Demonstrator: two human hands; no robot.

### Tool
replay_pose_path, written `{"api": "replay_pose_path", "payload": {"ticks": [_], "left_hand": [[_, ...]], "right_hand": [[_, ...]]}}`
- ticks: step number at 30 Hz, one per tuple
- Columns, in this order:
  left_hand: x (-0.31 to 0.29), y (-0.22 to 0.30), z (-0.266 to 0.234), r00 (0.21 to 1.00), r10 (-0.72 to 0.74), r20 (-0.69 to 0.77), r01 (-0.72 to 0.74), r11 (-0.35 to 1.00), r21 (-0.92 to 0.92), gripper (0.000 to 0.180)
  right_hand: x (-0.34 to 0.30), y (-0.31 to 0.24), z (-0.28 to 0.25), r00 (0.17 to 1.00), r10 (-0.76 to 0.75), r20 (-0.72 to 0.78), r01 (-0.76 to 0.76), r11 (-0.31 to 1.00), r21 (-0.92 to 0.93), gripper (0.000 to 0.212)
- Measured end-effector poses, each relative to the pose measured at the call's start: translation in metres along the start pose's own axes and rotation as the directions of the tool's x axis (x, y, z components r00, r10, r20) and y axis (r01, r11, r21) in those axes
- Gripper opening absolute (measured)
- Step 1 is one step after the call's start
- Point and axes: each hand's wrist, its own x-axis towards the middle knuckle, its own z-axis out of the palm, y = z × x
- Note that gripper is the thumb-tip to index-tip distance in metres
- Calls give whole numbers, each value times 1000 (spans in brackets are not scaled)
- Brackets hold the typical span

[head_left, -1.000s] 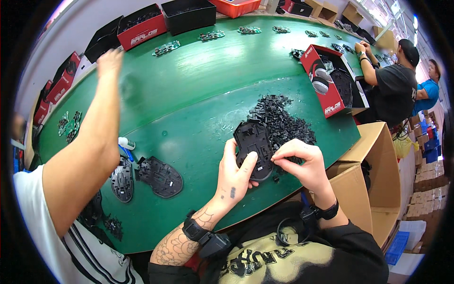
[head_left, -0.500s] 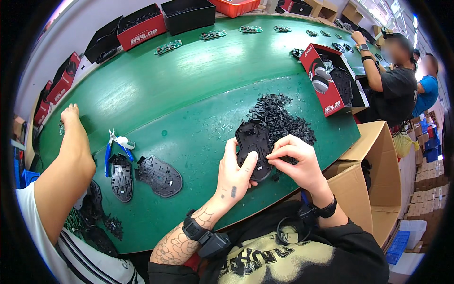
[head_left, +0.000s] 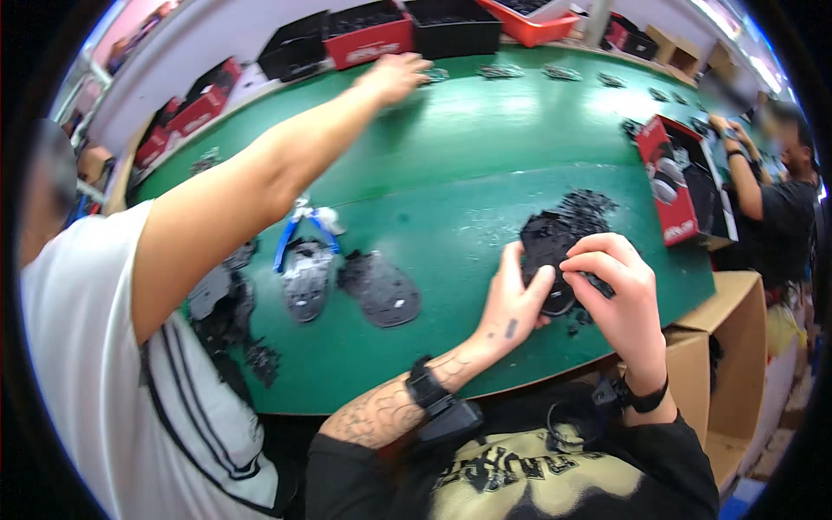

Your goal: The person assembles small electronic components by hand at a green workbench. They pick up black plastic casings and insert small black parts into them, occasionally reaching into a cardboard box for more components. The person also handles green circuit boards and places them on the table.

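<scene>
My left hand (head_left: 513, 302) is wrapped around the near-left edge of a black plastic shell (head_left: 544, 253), shaped like the base of a computer mouse, its ribbed inside facing up. Over the shell's right side my right hand (head_left: 620, 282) pinches thumb and forefinger together; whatever lies between the fingertips is too small to make out. Just behind the shell a heap of small black plastic pieces (head_left: 589, 208) spreads on the green table (head_left: 459, 208). Two similar shells, one narrow (head_left: 307, 282) and one wide (head_left: 381, 290), lie farther left.
Blue-handled cutters (head_left: 284, 247) lie beside a small white bottle (head_left: 328, 219). At left, a co-worker's arm (head_left: 260, 178) stretches across toward circuit boards (head_left: 501, 71). A red box (head_left: 667, 178) stands at right, above an open cardboard carton (head_left: 732, 347). Bins (head_left: 368, 39) line the back.
The view has shifted left. The co-worker's arm has swung from the left edge to the row of boards at the back. My hands keep their hold and pinch at the shell.
</scene>
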Motion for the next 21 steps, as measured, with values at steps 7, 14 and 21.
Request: {"api": "replay_pose_path", "payload": {"ticks": [7, 14, 21], "left_hand": [[21, -40, -13, 957, 275, -98, -268, 960, 77, 52], [22, -39, -16, 969, 231, -88, -236, 970, -52, 56], [23, -42, -12, 962, 266, -62, -255, 956, 143, 63]], "right_hand": [[38, -74, 112, 818, -383, 430, 398, 916, 60, 26], [49, -62, 163, 699, -526, 484, 605, 796, -9, 14], [48, -51, 154, 829, -429, 360, 473, 880, -42, 22]]}}
